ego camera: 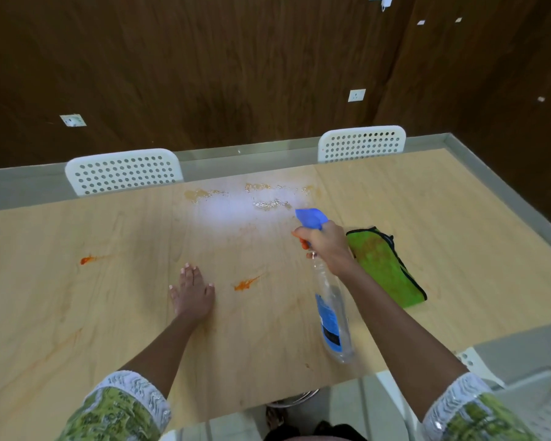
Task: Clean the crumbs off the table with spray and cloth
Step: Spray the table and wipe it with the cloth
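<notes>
My right hand (326, 245) grips the neck of a clear spray bottle (331, 316) with a blue label and blue nozzle, held tilted above the light wooden table (77, 313), nozzle pointing at the far middle. A white mist and wet patch (236, 208) lie there among pale crumbs and smears (201, 194). Two orange stains show, one at the left (88, 259) and one in the middle (245, 284). My left hand (191, 291) rests flat on the table, fingers straight. A green cloth (384, 265) with a dark edge lies on the table just right of my right hand.
Two white perforated chairs stand at the table's far side, one at the left (123, 171) and one at the right (361, 143). Another white chair (522, 393) is at the near right corner. A brown wooden wall is behind.
</notes>
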